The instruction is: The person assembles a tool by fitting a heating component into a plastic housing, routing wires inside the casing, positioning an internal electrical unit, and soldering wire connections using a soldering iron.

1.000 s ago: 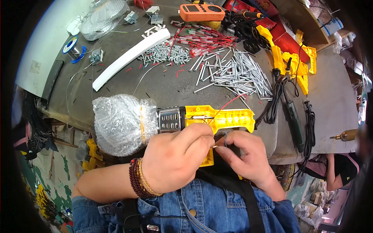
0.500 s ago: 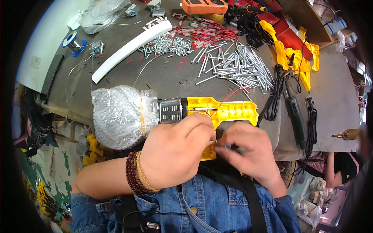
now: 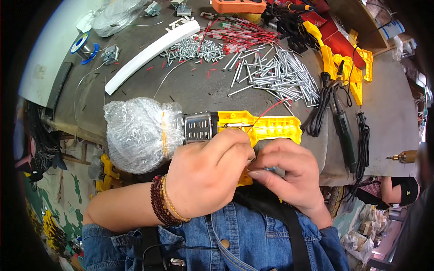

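I hold a yellow power-tool housing [image 3: 266, 127] over the bench's near edge. It lies open, with a red wire [image 3: 271, 109] running across it, a perforated metal collar [image 3: 199, 128], and a front end wrapped in bubble wrap [image 3: 138, 133]. My left hand [image 3: 205, 174], with bead bracelets on the wrist, grips the yellow body near its handle. My right hand [image 3: 287, 174] pinches a small dark part against the handle, fingertip to fingertip with the left. The handle itself is mostly hidden under both hands.
On the grey bench [image 3: 199, 88] lie a heap of long metal pins [image 3: 278, 74], a pile of screws [image 3: 192, 47], red wires [image 3: 244, 34], a white curved strip [image 3: 151, 52], yellow housing halves [image 3: 346, 65], black cords [image 3: 343, 122] and a solder spool [image 3: 83, 45]. Another person [image 3: 398, 189] is at right.
The tool and both hands have stayed in almost the same place. My right hand's fingers have shifted slightly at the handle.
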`<state>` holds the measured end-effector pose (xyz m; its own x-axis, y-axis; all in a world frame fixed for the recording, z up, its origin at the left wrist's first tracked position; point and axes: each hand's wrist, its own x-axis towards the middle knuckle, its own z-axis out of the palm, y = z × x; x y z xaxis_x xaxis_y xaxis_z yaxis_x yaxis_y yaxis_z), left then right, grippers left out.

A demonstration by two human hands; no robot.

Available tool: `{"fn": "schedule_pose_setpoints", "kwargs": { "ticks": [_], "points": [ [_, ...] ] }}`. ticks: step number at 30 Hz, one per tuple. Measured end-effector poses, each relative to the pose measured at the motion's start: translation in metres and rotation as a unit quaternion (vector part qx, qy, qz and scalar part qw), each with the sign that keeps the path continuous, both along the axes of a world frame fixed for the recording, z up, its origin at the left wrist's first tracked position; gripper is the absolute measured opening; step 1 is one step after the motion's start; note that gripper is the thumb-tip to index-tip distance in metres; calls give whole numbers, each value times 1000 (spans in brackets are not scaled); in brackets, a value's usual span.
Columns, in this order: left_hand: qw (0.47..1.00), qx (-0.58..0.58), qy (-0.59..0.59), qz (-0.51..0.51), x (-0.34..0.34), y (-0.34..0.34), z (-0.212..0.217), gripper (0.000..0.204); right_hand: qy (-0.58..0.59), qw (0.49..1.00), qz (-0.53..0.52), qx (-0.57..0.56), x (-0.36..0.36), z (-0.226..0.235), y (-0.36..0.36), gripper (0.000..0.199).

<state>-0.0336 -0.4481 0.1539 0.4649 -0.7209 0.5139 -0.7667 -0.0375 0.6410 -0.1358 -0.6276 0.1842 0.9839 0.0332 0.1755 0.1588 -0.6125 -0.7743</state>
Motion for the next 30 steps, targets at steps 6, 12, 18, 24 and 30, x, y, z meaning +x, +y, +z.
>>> {"fn": "schedule_pose_setpoints", "kwargs": {
  "ticks": [6, 12, 18, 24, 30],
  "points": [
    [996, -10, 87, -30, 4, 4, 0, 17, 86, 987, -76, 112, 2, -8, 1, 13],
    [997, 45, 29, -49, 10, 9, 6, 18, 28, 997, -26, 66, 3, -8, -2, 11],
    [995, 69, 14, -70, 12, 8, 8, 19, -39, 997, 3, -67, 2, -6, -4, 12],
    [988, 41, -132, -65, 14, 6, 4, 17, -146, 962, 53, -224, 3, -8, -8, 21],
    [975, 72, -189, -94, 15, 1, 7, 21, -188, 925, 113, -310, 5, -3, -18, 25]
  ]
}}
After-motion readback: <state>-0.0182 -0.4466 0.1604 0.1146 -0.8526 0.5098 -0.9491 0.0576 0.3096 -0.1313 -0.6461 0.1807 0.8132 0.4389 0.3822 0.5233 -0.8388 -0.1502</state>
